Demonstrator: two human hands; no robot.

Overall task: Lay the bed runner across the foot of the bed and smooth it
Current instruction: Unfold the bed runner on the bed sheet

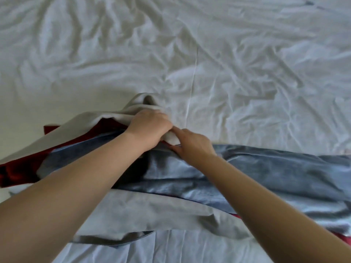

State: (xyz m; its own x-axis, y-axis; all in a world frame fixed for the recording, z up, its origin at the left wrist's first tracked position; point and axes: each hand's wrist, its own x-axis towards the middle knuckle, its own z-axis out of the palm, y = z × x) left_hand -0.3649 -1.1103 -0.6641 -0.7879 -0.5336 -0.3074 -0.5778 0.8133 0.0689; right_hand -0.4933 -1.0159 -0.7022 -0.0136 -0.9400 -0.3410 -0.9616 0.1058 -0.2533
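**Head view.** Downward look over both forearms (76, 183) onto the bed (171, 249), with its white sheet (247, 44) heavily creased.

- **Task object:** bed runner (275, 168), a long band of blue-grey velvet with a red strip and a pale backing. Lying crosswise near the bed's near edge, presumably the foot.
- **Right stretch:** velvet side up, running toward the right edge of the bed. Roughly in place but rumpled in lengthwise folds.
- **Left stretch:** flipped and twisted, with pale backing and red uppermost, partly raised off the sheet.
- **Near flap:** a further flap of pale backing folded toward the near edge, beneath the forearms.

**Grip.**

- Near mid-width of the bed, left hand (150, 126) curled tight round a bunch of the pale backing, knuckles up.
- Touching it on the right, right hand (191, 145), with forefinger and thumb pinching the same fold where backing meets velvet. Other fingers tucked and not clearly seen.

**Progress, as a judgement.** Runner on the bed and oriented across it, so the laying begun but not completed. No smoothing evident.

**Remaining:**

- untwisting the left half so that velvet faces up;
- drawing it out toward the left edge;
- turning the near flap flat;
- squaring the band with the near edge;
- smoothing the folds along the whole length.

Both ends of the runner outside the frame, so overhang at either side not to be judged.
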